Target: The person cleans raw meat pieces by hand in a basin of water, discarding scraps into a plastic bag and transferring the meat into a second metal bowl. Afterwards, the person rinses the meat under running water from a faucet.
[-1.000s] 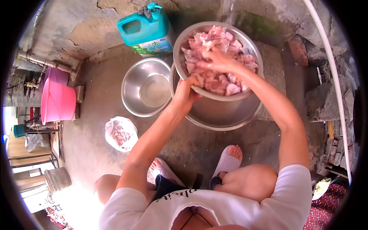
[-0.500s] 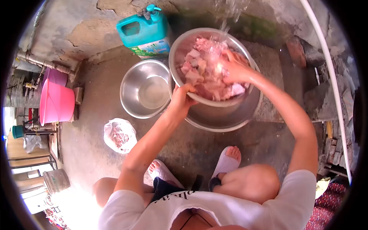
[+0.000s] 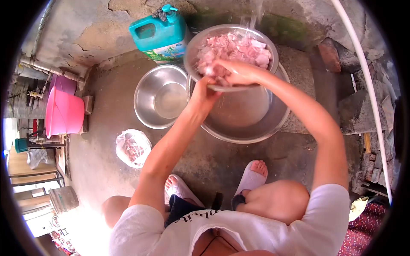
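My left hand grips the near-left rim of a metal bowl full of pale pink raw meat pieces. The bowl is held over a larger metal basin, which has cloudy water in its bottom. Inside the bowl, at its near side, my right hand is among the meat; its fingers are blurred and partly hidden. Water falls from above at the bowl's far edge.
Left of the basin stands another metal basin. A white plastic bag with small pinkish pieces lies on the floor. Behind is a teal jug. A pink bucket stands far left; a white pipe runs along the right.
The bowl has shifted slightly up and left, uncovering more of the large basin. My right hand has moved from the bowl's right side to its near-left side, close to my left hand.
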`<state>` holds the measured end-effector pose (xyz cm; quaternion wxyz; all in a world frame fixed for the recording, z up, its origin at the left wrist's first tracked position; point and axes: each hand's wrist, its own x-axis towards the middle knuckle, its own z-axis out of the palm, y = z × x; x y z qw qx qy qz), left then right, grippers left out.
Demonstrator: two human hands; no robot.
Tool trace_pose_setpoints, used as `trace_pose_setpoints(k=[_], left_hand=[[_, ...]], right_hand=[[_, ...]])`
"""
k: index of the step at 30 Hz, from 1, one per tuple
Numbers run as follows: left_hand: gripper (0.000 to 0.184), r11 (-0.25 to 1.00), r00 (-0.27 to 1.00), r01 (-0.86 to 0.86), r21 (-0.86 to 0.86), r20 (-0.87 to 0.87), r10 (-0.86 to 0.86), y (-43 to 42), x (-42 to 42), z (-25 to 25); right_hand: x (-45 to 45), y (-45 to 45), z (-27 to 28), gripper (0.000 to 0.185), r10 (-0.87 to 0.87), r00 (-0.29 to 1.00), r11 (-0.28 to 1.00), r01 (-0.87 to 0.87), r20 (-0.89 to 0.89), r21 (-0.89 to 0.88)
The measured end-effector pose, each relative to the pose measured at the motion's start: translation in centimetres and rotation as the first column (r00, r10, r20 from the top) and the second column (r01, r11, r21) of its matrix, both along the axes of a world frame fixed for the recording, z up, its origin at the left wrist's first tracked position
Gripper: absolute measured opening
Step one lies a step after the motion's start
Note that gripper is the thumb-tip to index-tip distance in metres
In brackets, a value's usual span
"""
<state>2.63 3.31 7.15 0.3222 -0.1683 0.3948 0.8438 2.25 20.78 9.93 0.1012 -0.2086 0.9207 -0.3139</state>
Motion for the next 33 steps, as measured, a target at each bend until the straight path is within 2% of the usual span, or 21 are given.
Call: trace_pose_setpoints(k=[2, 3, 5, 7, 10, 11, 12, 13, 14, 16, 20, 21, 22, 23, 25, 26, 27, 28, 30, 32, 33], left_hand=[[0.014, 0.996, 0.992, 0.075, 0.048, -0.105, -0.069, -2.6, 2.1, 2.7], [0.014, 0.998, 0.998, -0.004, -0.059, -0.065, 0.000, -2.6, 3.5, 5.6], [0.016, 0.996, 0.994, 0.013, -0.093, -0.105, -0.023, -1.9, 0.9, 2.1], [0.018, 0.990, 0.985, 0.061, -0.127, -0.151, -0.080, -0.5, -1.0, 1.2], [0.023, 0.991, 0.991, 0.057, -0.125, -0.114, -0.071, -2.6, 0.0, 1.7], [0.025, 0.984, 0.991, 0.099, -0.148, -0.074, -0.111, -4.2, 0.6, 3.6], [0.026, 0.976, 0.989, 0.138, -0.167, -0.029, -0.145, -5.3, 1.1, 5.8], [0.022, 0.979, 0.995, 0.092, -0.181, -0.019, -0.097, -4.6, 1.3, 6.6], [0.017, 0.976, 0.990, 0.131, -0.176, -0.034, -0.139, -4.5, 1.5, 6.2], [0.008, 0.963, 0.967, 0.219, -0.159, -0.098, -0.236, -3.8, 0.6, 3.9], [0.009, 0.991, 0.989, 0.133, -0.004, -0.063, -0.133, -1.4, 3.4, 3.3], [0.021, 0.989, 0.987, 0.148, -0.015, -0.055, -0.149, -1.0, 3.1, 3.3], [0.039, 0.989, 0.988, 0.145, -0.015, -0.049, -0.145, -0.6, 3.1, 4.3], [0.007, 0.991, 0.988, 0.136, -0.012, -0.077, -0.136, 0.0, 2.7, 4.1], [0.029, 0.993, 0.986, 0.113, 0.029, -0.124, -0.108, 1.0, 2.3, 4.4], [0.038, 0.993, 0.984, 0.115, 0.025, -0.140, -0.110, 1.0, 2.7, 4.8], [0.040, 0.993, 0.984, 0.109, 0.052, -0.144, -0.101, 0.8, 3.4, 5.5], [0.043, 0.993, 0.987, 0.096, 0.062, -0.136, -0.087, 0.5, 3.8, 6.0], [0.055, 0.993, 0.986, 0.085, 0.078, -0.149, -0.072, 0.1, 4.0, 5.9], [0.072, 0.994, 0.984, 0.082, 0.067, -0.162, -0.070, -0.4, 3.6, 3.9], [0.072, 0.997, 0.986, 0.066, 0.045, -0.157, -0.059, -0.8, 3.5, 3.4]], right_hand=[[2.2, 3.6, -0.2, 0.066, 0.236, 0.898, 0.972, -0.210, -0.371, 0.109], [1.4, 3.5, 0.1, 0.062, 0.121, 0.941, 0.992, -0.102, -0.315, 0.076], [1.0, 2.5, 0.6, 0.055, -0.108, 0.981, 0.993, 0.115, -0.162, 0.035], [-1.1, 1.4, -0.9, 0.044, -0.259, 0.954, 0.963, 0.242, -0.152, -0.121], [0.0, 3.0, 0.4, 0.045, -0.030, 0.999, 0.997, 0.028, 0.018, 0.067], [1.8, 4.3, 1.3, 0.045, 0.135, 0.973, 0.990, -0.126, -0.187, 0.060], [3.6, 5.1, 3.0, 0.043, 0.121, 0.976, 0.993, -0.122, -0.179, 0.008], [4.6, 4.8, 5.0, 0.041, 0.057, 0.980, 0.996, -0.068, -0.191, -0.054], [5.7, 4.7, 6.9, 0.039, -0.019, 0.980, 0.993, -0.005, -0.198, -0.116], [6.4, 4.8, 11.0, 0.034, -0.039, 0.973, 0.998, 0.028, -0.228, -0.050], [9.3, 2.8, 23.0, 0.023, -0.220, 0.934, 0.958, 0.261, -0.280, 0.118], [9.7, 1.7, 26.3, 0.018, -0.228, 0.877, 0.945, 0.304, -0.423, 0.121], [10.0, 0.7, 30.1, 0.016, -0.166, 0.785, 0.909, 0.357, -0.597, 0.216], [10.2, -0.2, 34.2, 0.016, -0.141, 0.663, 0.845, 0.467, -0.735, 0.260], [9.3, -1.1, 41.2, 0.017, 0.028, 0.382, 0.749, 0.604, -0.924, 0.272], [8.4, -1.0, 44.6, 0.018, 0.148, 0.231, 0.725, 0.636, -0.962, 0.264], [7.3, -0.4, 47.3, 0.021, 0.240, 0.173, 0.653, 0.699, -0.955, 0.291], [5.4, 1.3, 49.0, 0.023, 0.318, 0.130, 0.587, 0.751, -0.939, 0.303], [2.3, 5.1, 52.0, 0.042, 0.386, 0.114, 0.445, 0.846, -0.915, 0.293], [0.2, 7.5, 54.9, 0.052, -0.094, 0.464, 0.339, 0.847, -0.881, 0.410], [-0.9, 8.5, 56.2, 0.049, -0.349, 0.488, 0.314, 0.866, -0.800, 0.391]])
